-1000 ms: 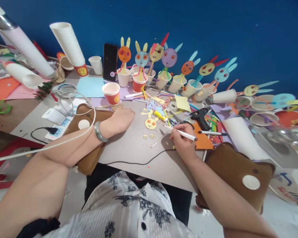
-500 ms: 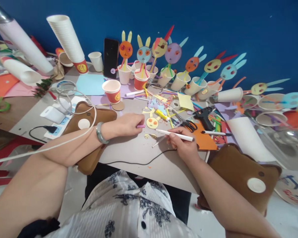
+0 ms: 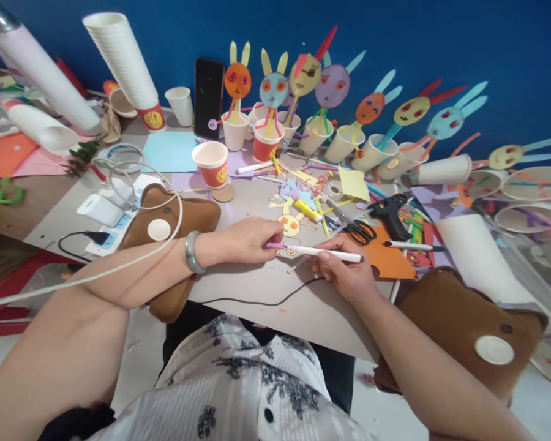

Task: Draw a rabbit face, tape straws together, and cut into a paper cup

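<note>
My right hand (image 3: 337, 266) is closed around a white marker pen (image 3: 333, 252), whose tip points left. Between the closed fingers of my left hand (image 3: 257, 239) is a small pink-purple pen cap (image 3: 274, 245), right at the marker's tip; whether the two touch, I cannot tell. Just beyond them lies a yellow paper rabbit face (image 3: 288, 225) with orange eyes. Small yellow paper circles (image 3: 291, 251) with drawn marks lie partly hidden beneath the marker. A thin clear stick (image 3: 297, 264) rests on the table close to my right fingers.
Black scissors (image 3: 360, 231), a glue gun (image 3: 390, 217) and paper scraps lie to the right. Paper rabbits stand in cups (image 3: 314, 136) along the wall. A red-and-white paper cup (image 3: 211, 164) stands at centre left. A black cord (image 3: 266, 302) crosses the table's front.
My left hand has moved right with the pen cap, bringing it up to the marker's tip. The whole view has shifted slightly.
</note>
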